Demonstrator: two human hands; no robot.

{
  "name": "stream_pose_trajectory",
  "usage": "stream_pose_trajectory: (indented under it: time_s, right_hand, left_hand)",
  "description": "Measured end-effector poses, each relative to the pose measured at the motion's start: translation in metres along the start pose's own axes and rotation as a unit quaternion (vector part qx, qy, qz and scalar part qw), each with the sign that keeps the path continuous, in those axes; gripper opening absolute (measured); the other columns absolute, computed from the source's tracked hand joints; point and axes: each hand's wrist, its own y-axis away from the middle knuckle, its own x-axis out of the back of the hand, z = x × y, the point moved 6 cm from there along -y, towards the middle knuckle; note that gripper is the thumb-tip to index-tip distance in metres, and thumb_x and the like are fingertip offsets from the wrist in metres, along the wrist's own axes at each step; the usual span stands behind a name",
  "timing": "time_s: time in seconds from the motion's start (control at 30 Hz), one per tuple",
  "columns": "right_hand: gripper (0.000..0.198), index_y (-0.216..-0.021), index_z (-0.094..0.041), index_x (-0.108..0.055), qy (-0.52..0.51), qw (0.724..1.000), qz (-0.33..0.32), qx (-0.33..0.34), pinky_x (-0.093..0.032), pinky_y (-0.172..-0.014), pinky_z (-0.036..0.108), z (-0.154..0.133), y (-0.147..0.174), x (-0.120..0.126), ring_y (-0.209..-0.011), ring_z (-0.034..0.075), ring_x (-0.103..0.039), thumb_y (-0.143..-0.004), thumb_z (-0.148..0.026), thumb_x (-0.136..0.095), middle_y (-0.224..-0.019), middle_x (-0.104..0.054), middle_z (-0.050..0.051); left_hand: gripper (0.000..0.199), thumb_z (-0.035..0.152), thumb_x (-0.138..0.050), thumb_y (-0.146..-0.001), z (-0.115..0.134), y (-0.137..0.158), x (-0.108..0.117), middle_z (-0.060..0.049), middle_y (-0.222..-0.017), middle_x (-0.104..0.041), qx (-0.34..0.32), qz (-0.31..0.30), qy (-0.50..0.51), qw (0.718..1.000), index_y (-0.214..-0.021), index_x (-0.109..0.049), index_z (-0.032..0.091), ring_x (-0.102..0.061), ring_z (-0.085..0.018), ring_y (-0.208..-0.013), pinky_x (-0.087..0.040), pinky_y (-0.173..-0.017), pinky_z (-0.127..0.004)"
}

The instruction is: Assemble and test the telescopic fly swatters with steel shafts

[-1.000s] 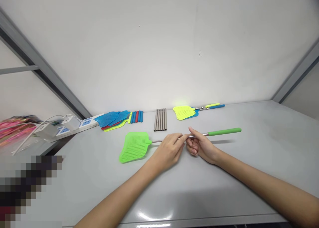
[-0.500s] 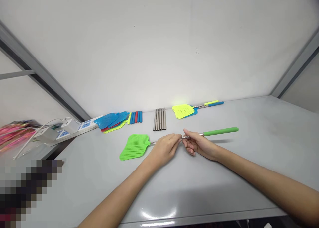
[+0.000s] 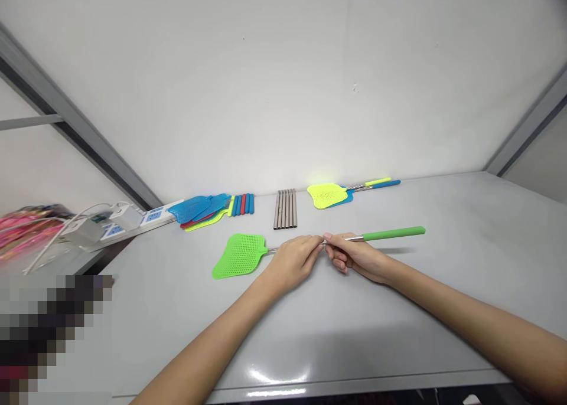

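A green fly swatter [image 3: 241, 256] with a metal rod and a green handle grip [image 3: 394, 233] lies across the middle of the grey table, its handle end raised a little above the surface. My left hand [image 3: 297, 257] is closed over the rod on the head side, fingers pointing right. Close beside it, my right hand [image 3: 354, 254] pinches the rod between thumb and fingers, near the grip. The fingertips of both hands nearly meet, hiding that stretch of the rod.
Along the wall lie several metal tubes [image 3: 285, 209], several blue and red handle grips [image 3: 243, 204], and a pile of blue, red and yellow swatter heads [image 3: 195, 209]. Yellow and blue fly swatters [image 3: 328, 196] rest back right. A power strip [image 3: 133, 225] with plugged-in adapters stands at left.
My right thumb has come down from a raised position onto the rod. Both hands keep their places on the swatter, and the view has shifted slightly.
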Motion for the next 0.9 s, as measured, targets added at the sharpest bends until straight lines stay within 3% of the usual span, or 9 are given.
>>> stream_pose_trajectory:
  time_s: [0.9]
  right_hand:
    - [0.033, -0.054, -0.014, -0.051, 0.016, 1.0, 0.014, -0.005, -0.03, -0.039, 0.02, -0.0013, 0.0006, 0.0003, -0.041, 0.007, -0.036, -0.077, -0.037, -0.046, -0.044, -0.031, -0.005]
  left_hand:
    - [0.024, 0.025, -0.024, -0.087, 0.0019, -0.0003, 0.001, -0.001, -0.076, -0.056, 0.008, -0.006, -0.01, 1.0, -0.081, -0.046, 0.019, -0.051, -0.014, -0.073, -0.037, -0.064, -0.025]
